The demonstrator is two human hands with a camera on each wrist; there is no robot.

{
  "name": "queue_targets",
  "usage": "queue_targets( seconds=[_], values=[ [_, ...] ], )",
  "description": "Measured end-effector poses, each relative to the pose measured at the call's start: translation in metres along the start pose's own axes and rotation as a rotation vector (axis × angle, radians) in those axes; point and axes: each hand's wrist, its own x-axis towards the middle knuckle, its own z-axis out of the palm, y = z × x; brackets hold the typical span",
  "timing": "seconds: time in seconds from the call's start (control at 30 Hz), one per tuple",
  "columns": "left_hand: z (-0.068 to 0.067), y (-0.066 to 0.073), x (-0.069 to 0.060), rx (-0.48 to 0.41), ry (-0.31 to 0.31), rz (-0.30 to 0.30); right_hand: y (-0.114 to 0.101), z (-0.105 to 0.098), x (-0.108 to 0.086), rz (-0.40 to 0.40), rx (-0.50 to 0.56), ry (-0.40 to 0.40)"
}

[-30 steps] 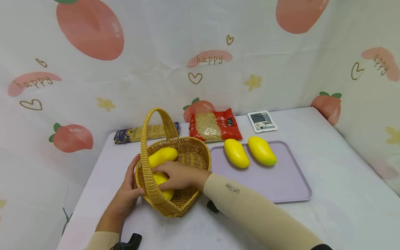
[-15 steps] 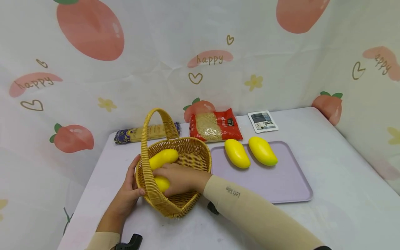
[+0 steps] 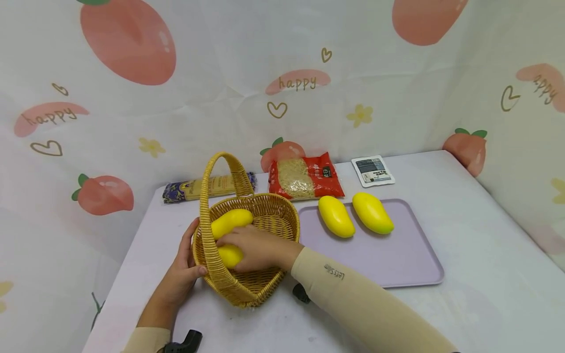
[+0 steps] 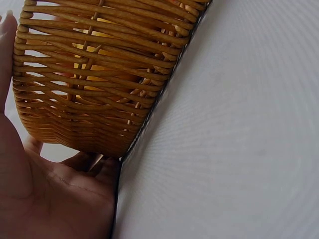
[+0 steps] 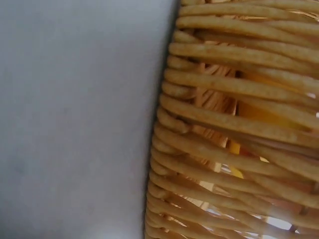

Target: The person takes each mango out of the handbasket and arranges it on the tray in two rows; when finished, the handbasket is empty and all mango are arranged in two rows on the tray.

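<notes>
A wicker basket (image 3: 289, 211) with a tall arched handle stands on the table, holding two yellow mangoes. My left hand (image 3: 182, 267) holds its left side, thumb at the near rim and fingers along the outer wall. In the left wrist view that palm (image 4: 55, 194) faces the woven wall (image 4: 99, 99). Reaching inside, my right hand (image 3: 258, 247) grips the nearer mango (image 3: 230, 256); its fingertips are partly hidden. The farther mango (image 3: 232, 221) lies just beyond those fingers. Only table and basket weave (image 5: 234, 119) show clearly in the right wrist view.
Right of the basket lies a lilac tray (image 3: 371, 264) bearing two more mangoes (image 3: 336, 216). Behind are a long noodle packet (image 3: 207, 188), a red pasta bag (image 3: 305, 177) and a small white packet (image 3: 372, 171). A patterned cloth wall (image 3: 212, 98) closes off the back.
My right hand has shifted slightly over the nearer mango, its fingers closing around it. The left hand and basket stay in place.
</notes>
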Motion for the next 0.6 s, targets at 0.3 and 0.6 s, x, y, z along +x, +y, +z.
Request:
queue_targets(
  seconds=[0.3, 0.6],
  values=[
    [-0.001, -0.001, -0.001, -0.001, -0.01, 0.004, 0.0, -0.005, -0.004, -0.007, 0.011, -0.003],
    [-0.001, -0.001, 0.0, 0.028, 0.008, -0.009, 0.0, -0.025, -0.02, -0.011, 0.141, 0.055]
  ],
)
